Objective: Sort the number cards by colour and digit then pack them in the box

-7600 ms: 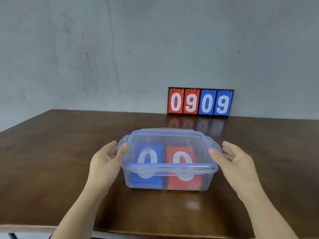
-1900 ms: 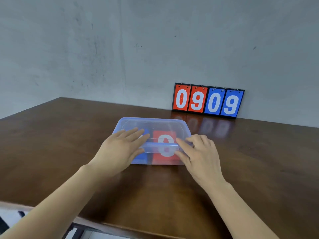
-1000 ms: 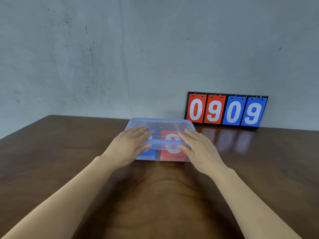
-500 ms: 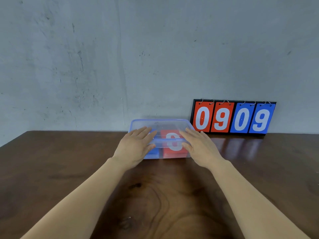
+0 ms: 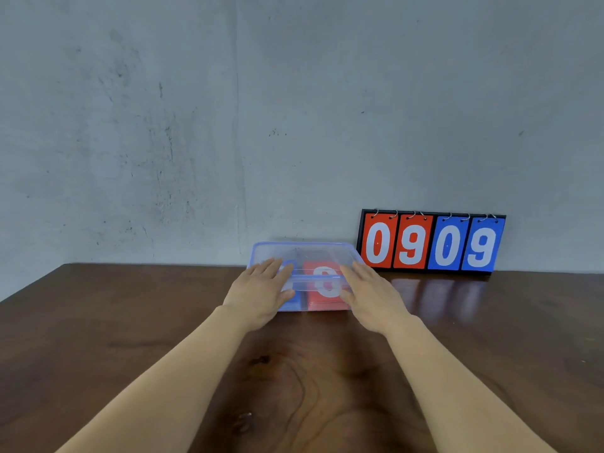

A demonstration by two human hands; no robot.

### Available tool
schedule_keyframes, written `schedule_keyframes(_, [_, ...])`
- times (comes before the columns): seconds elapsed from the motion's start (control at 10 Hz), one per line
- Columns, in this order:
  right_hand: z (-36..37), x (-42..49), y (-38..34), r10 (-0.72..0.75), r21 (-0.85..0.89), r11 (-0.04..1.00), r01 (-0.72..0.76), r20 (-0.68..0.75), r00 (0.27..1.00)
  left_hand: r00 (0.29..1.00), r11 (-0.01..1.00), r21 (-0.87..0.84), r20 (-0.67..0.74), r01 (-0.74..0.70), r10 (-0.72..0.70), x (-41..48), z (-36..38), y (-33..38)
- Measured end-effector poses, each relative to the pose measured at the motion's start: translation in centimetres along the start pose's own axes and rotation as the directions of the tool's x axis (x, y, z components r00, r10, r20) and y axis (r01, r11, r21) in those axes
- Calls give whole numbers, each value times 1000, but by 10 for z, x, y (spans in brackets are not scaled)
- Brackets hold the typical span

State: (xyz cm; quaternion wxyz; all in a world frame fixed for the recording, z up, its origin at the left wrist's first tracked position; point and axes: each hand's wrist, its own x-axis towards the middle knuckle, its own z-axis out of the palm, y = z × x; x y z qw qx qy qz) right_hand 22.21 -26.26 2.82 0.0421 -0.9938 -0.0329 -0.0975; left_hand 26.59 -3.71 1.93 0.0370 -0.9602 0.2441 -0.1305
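Where the box sits: the clear plastic box (image 5: 307, 253) with its bluish rim is at the far side of the desk (image 5: 130, 322), close to the grey wall (image 5: 196, 125). Its far right corner is just beside the flip scoreboard (image 5: 431, 243) — I cannot tell if they touch.
Cards: a red number card (image 5: 323, 286) with a white digit lies flat inside on the right. A blue number card (image 5: 292, 301) lies to its left, mostly hidden under a hand.
Lid: it looks to be on the box. From where I stand I cannot make out whether the side clips are latched.
Left hand: the left hand (image 5: 261, 289) lies flat on the near left of the lid, fingers straight, gripping nothing.
Right hand: the right hand (image 5: 372, 292) lies flat on the near right of the lid, fingers straight, also gripping nothing.
Step in hand: sorting and packing look done. To my eye this is the last press or push that sets the packed box away.
How to do it well: keep both palms flat and the pressure equal, so the box stays square and the cards inside don't shuffle.
Watch for: the scoreboard on the right — a crooked shove could knock it over.
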Motion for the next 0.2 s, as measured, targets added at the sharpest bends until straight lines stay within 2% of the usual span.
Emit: schedule_keyframes(0.2, [-14,-30,3,44,127,991,-47,28,999,997,996,-62,-28,65,-67,-41,-15,17])
